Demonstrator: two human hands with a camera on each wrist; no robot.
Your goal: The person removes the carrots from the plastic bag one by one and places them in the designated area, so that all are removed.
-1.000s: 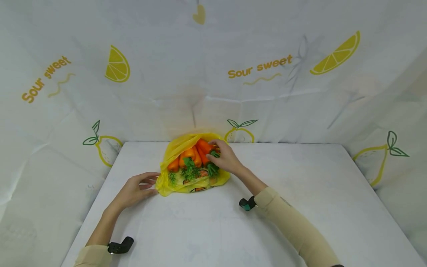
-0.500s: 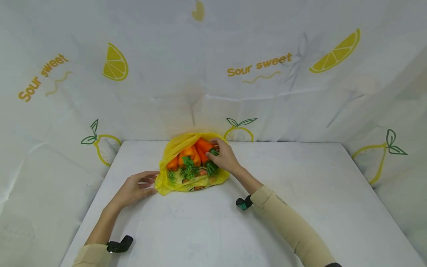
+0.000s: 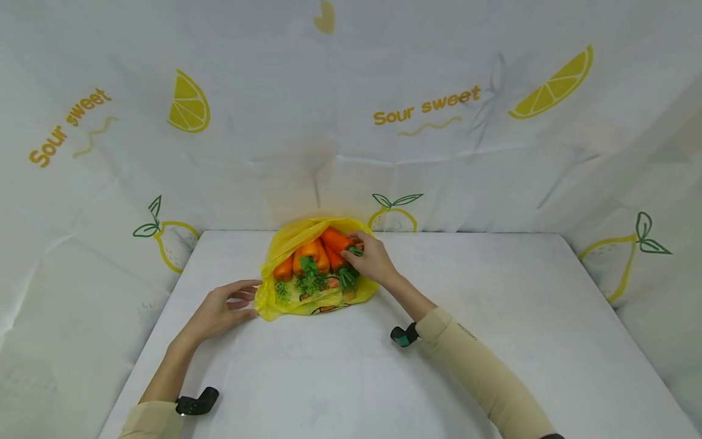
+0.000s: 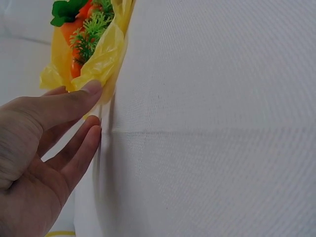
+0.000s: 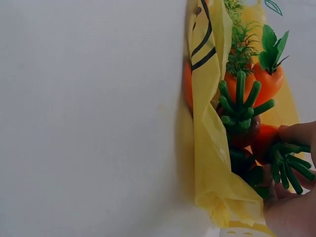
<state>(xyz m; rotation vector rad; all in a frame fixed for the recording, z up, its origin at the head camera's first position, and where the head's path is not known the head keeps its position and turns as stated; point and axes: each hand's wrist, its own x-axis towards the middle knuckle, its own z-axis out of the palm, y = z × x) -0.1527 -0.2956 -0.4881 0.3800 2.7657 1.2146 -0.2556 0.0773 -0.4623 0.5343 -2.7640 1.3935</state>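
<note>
A yellow plastic bag [image 3: 301,235] lies with its mouth toward me, several orange vegetables with green tops inside. My right hand [image 3: 375,259] grips the upper right carrot [image 3: 336,239] near its stubby green stems. In the right wrist view, fingers lie on both sides of this carrot [image 5: 266,138]. Just below it lies another carrot [image 3: 334,259], and an orange piece [image 3: 314,251] sits in the middle. My left hand [image 3: 222,312] touches the bag's left edge with loosely bent fingers. Its thumb lies against the yellow film [image 4: 101,61] in the left wrist view.
The bag rests near the back edge of a white table [image 3: 307,378]. Behind it hangs a white cloth [image 3: 274,110] printed with lemons and lettering. Black wrist cameras [image 3: 198,402] sit at both cuffs.
The right hand has shifted very slightly at the upper right carrot, which has moved a little with it. The left hand stays at the bag's left edge.
</note>
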